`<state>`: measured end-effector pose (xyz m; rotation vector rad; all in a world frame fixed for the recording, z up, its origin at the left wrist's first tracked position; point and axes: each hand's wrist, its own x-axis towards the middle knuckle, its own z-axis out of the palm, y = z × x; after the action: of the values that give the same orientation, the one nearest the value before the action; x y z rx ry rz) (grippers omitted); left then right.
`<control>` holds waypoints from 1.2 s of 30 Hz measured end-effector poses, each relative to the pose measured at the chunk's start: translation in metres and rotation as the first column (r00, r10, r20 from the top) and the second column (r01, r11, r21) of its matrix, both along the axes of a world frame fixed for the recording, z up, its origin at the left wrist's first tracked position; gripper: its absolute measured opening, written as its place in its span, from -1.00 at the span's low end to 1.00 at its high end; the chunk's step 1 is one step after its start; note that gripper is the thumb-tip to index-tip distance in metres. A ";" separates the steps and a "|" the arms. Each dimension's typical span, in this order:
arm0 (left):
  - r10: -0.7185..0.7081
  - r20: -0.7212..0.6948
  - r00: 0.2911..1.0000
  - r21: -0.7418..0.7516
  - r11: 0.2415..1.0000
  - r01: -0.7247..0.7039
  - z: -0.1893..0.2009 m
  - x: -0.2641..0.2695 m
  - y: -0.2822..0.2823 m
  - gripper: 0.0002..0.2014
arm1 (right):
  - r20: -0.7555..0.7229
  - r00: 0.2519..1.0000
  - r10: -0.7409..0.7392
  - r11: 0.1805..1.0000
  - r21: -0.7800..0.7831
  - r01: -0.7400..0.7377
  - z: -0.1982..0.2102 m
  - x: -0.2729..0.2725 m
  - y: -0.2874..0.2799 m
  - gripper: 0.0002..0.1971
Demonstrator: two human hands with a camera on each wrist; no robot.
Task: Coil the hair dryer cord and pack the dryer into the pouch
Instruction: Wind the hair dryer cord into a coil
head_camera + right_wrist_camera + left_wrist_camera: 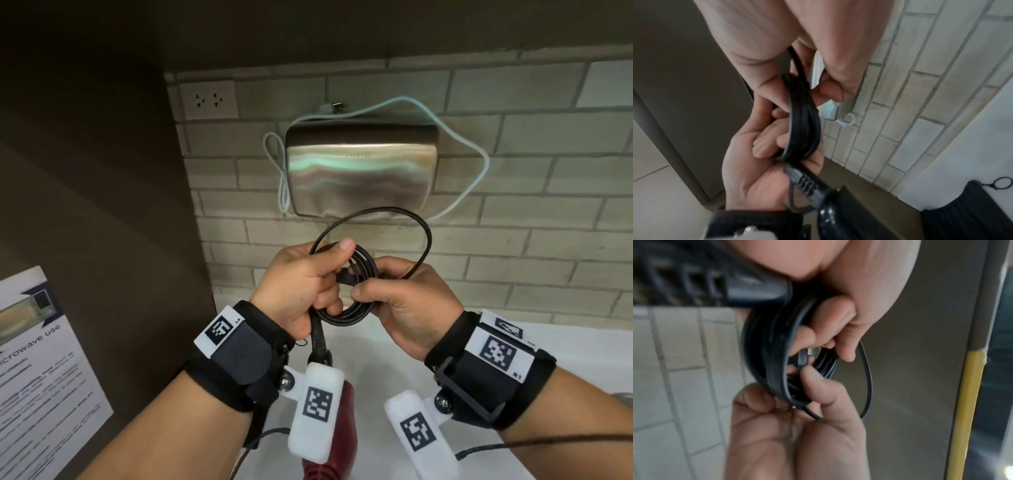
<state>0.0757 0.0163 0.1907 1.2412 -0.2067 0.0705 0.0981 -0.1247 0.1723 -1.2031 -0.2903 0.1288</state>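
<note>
Left hand point(301, 287) grips coiled cord point(356, 274), fingers curled through loops. Right hand point(407, 305) pinches coil's other side. Dryer point(337, 435) hangs below.

1. I've got a white counter point(394, 346) running along the brick wall.
2. A dark pleated pouch point(970, 216) with a ring pull lies on it.
3. The maroon dryer point(342, 442) sits low in view; whether it rests on the counter, I can't tell.
</note>
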 end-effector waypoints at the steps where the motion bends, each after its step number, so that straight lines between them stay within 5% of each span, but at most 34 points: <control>1: 0.041 0.026 0.999 0.039 0.998 -0.042 -0.003 0.000 -0.003 -0.71 | 0.009 0.999 -0.035 0.999 -0.016 0.035 -0.001 0.000 0.000 -0.76; 6: 0.142 0.099 0.985 0.142 0.978 -0.156 -0.012 0.006 -0.010 -0.65 | 0.045 0.983 -0.180 0.984 0.000 0.180 -0.006 0.002 0.005 -0.71; 10: 0.104 0.095 0.990 0.169 0.978 -0.119 -0.010 0.008 -0.009 -0.79 | 0.004 0.998 -0.057 0.990 0.128 0.056 -0.008 0.004 0.005 -0.65; 13: 0.086 0.073 0.994 0.198 0.975 -0.099 -0.010 0.012 -0.008 -0.60 | 0.000 0.998 0.060 0.964 0.258 -0.058 -0.014 0.006 0.002 -0.68; 15: 0.090 0.068 0.994 0.204 0.974 -0.102 -0.013 0.014 -0.007 -0.70 | -0.003 0.999 0.051 0.967 0.251 -0.049 -0.017 0.009 0.002 -0.78; 19: 0.116 0.051 0.992 0.166 0.978 -0.123 -0.021 0.017 -0.008 -0.76 | -0.033 0.999 0.017 0.974 0.228 -0.009 -0.017 0.008 0.001 -0.63; 26: 0.029 -0.066 0.997 0.008 1.000 -0.029 -0.017 0.014 -0.009 -0.69 | -0.052 0.933 0.355 0.875 0.369 -0.313 -0.015 0.005 0.000 -0.47; 30: 0.084 -0.081 0.993 0.000 0.996 -0.084 -0.018 0.014 -0.011 -0.75 | -0.119 0.897 0.426 0.867 0.338 -0.367 -0.001 0.001 0.003 -0.75; 33: 0.089 -0.036 0.995 0.050 0.995 -0.087 -0.015 0.009 -0.013 -0.71 | -0.120 0.920 0.373 0.927 0.092 -0.364 0.005 0.000 0.002 -0.87; 36: 0.086 0.025 0.996 0.096 0.991 -0.088 -0.010 0.003 -0.014 -0.68 | -0.062 0.952 0.298 0.946 -0.116 -0.304 0.008 -0.002 -0.003 -0.73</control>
<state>0.0791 0.0018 0.1811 1.3470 -0.1753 0.1505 0.0957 -0.1278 0.1804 -1.2720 -0.4329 0.4446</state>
